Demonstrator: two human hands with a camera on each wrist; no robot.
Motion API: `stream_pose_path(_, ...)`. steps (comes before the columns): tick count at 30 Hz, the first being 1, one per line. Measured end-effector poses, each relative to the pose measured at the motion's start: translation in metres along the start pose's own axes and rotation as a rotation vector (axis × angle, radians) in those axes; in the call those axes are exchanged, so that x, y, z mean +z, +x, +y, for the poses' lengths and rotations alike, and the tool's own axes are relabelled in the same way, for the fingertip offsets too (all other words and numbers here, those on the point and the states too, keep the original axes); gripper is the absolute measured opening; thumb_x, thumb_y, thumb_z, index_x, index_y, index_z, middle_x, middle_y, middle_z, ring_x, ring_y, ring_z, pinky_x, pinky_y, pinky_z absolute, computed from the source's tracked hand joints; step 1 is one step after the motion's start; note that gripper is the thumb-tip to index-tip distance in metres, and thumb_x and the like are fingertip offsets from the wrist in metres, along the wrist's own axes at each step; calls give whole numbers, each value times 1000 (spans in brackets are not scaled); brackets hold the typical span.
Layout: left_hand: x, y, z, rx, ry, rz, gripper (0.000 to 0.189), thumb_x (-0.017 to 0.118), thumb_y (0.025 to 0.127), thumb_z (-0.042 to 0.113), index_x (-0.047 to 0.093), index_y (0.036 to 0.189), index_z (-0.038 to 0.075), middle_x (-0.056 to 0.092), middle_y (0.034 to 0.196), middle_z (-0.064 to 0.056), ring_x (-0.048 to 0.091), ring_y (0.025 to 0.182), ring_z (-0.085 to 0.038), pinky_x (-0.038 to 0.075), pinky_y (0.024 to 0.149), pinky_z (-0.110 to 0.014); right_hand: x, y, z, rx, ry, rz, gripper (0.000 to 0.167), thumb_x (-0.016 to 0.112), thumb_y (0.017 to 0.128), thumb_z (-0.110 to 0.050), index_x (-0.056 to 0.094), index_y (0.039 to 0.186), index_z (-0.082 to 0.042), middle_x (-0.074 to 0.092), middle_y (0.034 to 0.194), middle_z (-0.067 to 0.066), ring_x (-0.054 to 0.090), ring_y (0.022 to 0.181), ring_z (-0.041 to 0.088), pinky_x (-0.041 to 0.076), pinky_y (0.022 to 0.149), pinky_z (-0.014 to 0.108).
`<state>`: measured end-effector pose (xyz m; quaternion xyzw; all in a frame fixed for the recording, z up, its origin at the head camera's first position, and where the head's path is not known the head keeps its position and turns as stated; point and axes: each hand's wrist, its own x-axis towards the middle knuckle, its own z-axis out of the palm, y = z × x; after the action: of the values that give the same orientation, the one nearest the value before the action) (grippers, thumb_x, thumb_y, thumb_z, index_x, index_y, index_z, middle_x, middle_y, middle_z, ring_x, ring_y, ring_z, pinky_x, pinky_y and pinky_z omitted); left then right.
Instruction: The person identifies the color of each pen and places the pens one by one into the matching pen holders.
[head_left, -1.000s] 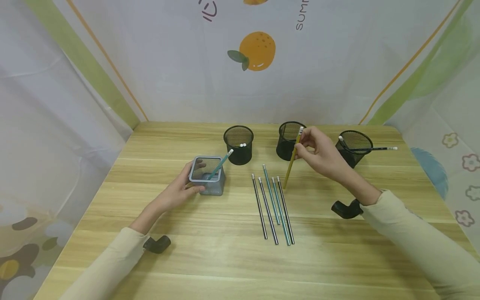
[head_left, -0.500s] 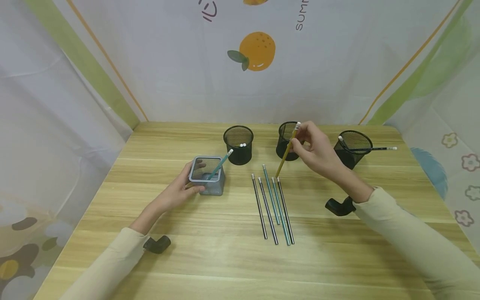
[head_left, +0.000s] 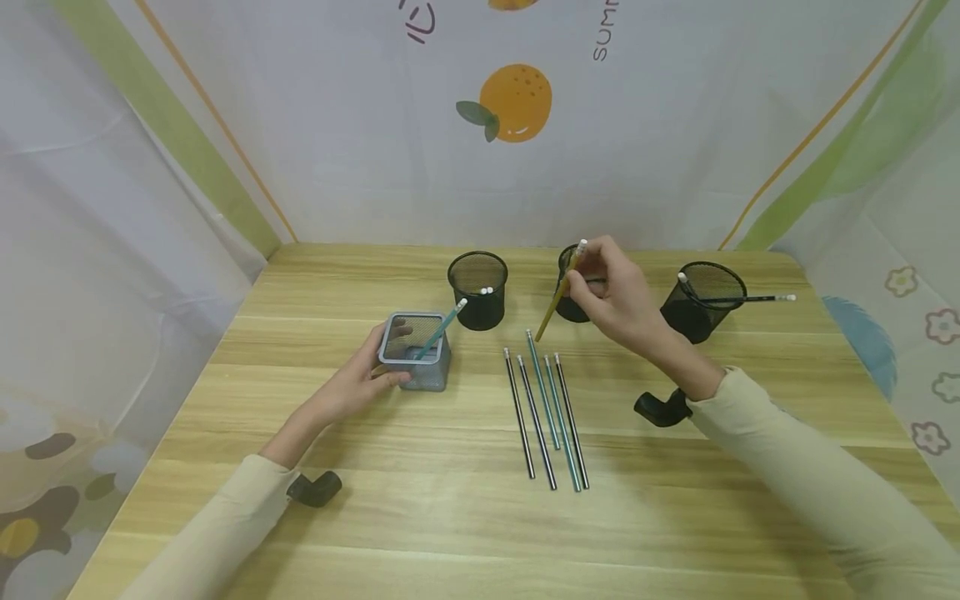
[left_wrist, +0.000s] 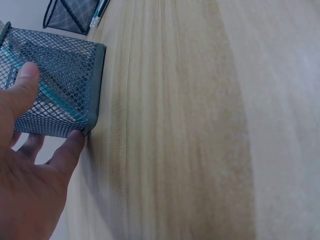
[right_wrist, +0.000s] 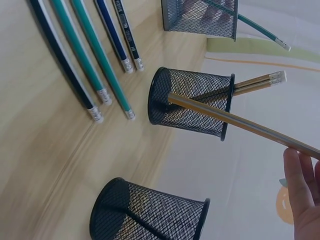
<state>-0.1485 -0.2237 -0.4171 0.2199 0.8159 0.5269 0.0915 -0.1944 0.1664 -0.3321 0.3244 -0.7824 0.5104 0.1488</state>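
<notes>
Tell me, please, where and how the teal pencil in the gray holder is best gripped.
Probably just below its white eraser, from above and the right: the teal pencil leans right, that end jutting past the rim of the gray holder.

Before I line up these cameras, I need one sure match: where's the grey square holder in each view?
Head: grey square holder, left of centre.
Left wrist: the holder, upper left.
Right wrist: the holder, top edge, right of centre.
Shared landmark: the teal pencil leaning inside it.
</notes>
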Motion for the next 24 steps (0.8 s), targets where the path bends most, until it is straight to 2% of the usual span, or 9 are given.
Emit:
stream_pose_path(9,1,0,1,5,-9,0,77,63,99,-1,16,159,7,28,158,-25,29,143,-47,31,112,-64,8,13,-5,-56,57,29,12,53,99,12,46,109,10,56,102,19,65,86,25,61,75,29)
stream_pose_path(20,2,0,0,-5,-11,-5,79,64,99,3,15,161,10,28,159,-24,29,144,-45,32,112,-62,13,31,-13,-209,-51,40,13,53,98,13,47,109,11,57,99,20,65,83,30,60,71,25)
stream_pose_path(24,1,0,1,-4,-8,3,79,64,99,1,15,161,11,28,159,-24,29,144,-46,31,112,-62,17,40,-16,-247,-90,47,13,53,99,11,47,110,11,58,101,22,66,87,29,60,70,26)
